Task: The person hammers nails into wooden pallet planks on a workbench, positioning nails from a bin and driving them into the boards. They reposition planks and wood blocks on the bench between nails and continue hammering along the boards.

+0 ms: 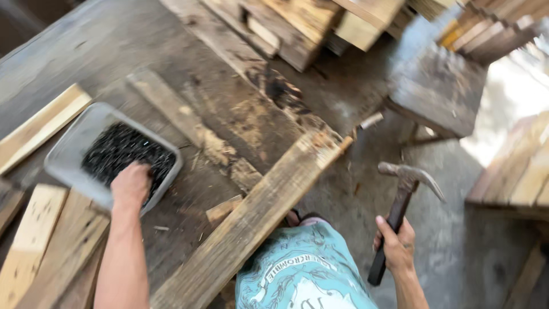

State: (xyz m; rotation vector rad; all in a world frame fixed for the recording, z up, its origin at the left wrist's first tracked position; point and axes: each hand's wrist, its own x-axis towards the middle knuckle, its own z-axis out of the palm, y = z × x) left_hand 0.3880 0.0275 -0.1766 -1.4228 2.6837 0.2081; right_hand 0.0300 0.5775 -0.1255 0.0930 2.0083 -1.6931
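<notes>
Reaching into a grey tray (68,150) of dark nails (123,150), the left hand (131,184) rests knuckles-up on the pile; whether its fingers pinch any nail cannot be told. The right hand (394,243) is closed around the handle of a claw hammer (400,213), head up, held off the bench edge. A long weathered plank (251,220) lies diagonally between both hands across the worn workbench (114,40), with wood offcuts (40,246) stacked beside the tray.
</notes>
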